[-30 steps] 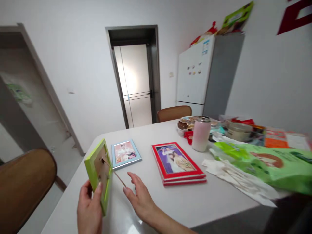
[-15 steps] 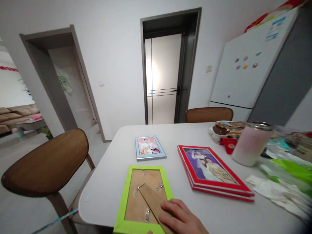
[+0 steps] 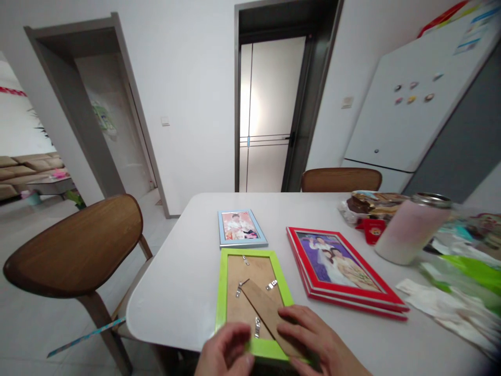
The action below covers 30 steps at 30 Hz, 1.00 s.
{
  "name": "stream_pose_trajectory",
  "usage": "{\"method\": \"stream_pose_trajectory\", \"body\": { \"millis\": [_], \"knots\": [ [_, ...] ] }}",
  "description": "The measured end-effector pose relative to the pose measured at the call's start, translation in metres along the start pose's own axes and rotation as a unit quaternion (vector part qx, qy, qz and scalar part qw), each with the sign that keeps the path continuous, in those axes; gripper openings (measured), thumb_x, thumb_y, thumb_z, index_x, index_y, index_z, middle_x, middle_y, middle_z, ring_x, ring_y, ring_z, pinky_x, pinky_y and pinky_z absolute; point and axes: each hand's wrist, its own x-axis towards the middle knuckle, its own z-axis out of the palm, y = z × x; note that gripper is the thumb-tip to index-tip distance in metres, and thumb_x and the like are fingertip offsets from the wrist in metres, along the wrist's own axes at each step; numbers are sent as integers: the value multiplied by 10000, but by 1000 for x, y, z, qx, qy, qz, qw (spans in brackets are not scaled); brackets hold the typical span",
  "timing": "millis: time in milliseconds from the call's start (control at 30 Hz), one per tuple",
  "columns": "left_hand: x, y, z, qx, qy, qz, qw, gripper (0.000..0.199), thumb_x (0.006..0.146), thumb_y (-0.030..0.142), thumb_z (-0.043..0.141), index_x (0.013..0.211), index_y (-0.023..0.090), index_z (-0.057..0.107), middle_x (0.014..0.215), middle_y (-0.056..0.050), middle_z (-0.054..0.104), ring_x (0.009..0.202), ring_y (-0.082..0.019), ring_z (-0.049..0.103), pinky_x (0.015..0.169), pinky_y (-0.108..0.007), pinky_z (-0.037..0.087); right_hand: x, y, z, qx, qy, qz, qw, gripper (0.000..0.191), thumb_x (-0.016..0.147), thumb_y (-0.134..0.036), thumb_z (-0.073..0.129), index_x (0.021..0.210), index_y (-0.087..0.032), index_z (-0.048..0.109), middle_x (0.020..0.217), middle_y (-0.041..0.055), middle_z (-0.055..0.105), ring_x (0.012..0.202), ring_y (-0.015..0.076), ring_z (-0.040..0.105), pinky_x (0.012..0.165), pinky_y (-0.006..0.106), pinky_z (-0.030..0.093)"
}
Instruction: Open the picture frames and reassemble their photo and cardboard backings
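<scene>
A picture frame with a lime-green border lies face down on the white table, its brown backing board up. Metal clips sit around the board, and a brown stand leg runs slantwise across it. My left hand is curled over the frame's near left corner, thumb by the near edge, and hides that corner. My right hand rests its fingers on the stand's lower end, with the thumb at the frame's near edge. Beyond lies a light-blue picture frame, photo up.
On the right are stacked red picture frames, a pink-and-white tumbler, crumpled tissue, a green plastic packet and bagged items. A brown chair stands at the left edge, another chair at the far side.
My left hand has come into view at the near left corner. The green frame now appears farther right and fully behind both hands. My right hand stays on the stand. The view has shifted slightly.
</scene>
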Motion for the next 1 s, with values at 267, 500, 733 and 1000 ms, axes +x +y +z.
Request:
{"method": "stream_pose_trajectory", "body": {
  "millis": [267, 500, 733, 1000],
  "knots": [
    [50, 7, -26, 392, 24, 113, 913, 762, 505, 286, 695, 1196, 103, 431, 1322, -148, 319, 1221, -279, 257, 1018, -388, 188, 71, 20, -3, -120, 41, 117, 985, 271, 696, -116, 428, 851, -159, 646, 938, 102, 591, 901, 199, 512, 802, 306, 391],
    [48, -9, -24, 391, 35, 128, 911, 758, 545, 321, 667, 1217, 96, 400, 1341, -142, 281, 1237, -268, 223, 1018, -378, 201, 80, 25, 3, -147, 44, 120, 981, 251, 719, -113, 396, 725, -147, 644, 814, 92, 564, 800, 187, 482, 720, 283, 373],
    [48, -9, -22, 403, 47, 131, 904, 742, 558, 322, 661, 1210, 77, 406, 1330, -154, 301, 1229, -270, 243, 1018, -372, 215, 78, 28, 3, -147, 37, 113, 982, 228, 715, -145, 435, 784, -165, 651, 865, 87, 563, 829, 187, 480, 741, 282, 370],
    [47, -9, -20, 433, 50, 135, 890, 612, 649, 238, 551, 1218, 78, 389, 1333, -130, 308, 1236, -221, 237, 1024, -356, 212, 67, -12, 4, -48, -40, -12, 998, 213, 664, -183, 546, 847, -233, 643, 1060, 64, 514, 1004, 208, 425, 861, 351, 332]
  ]
}}
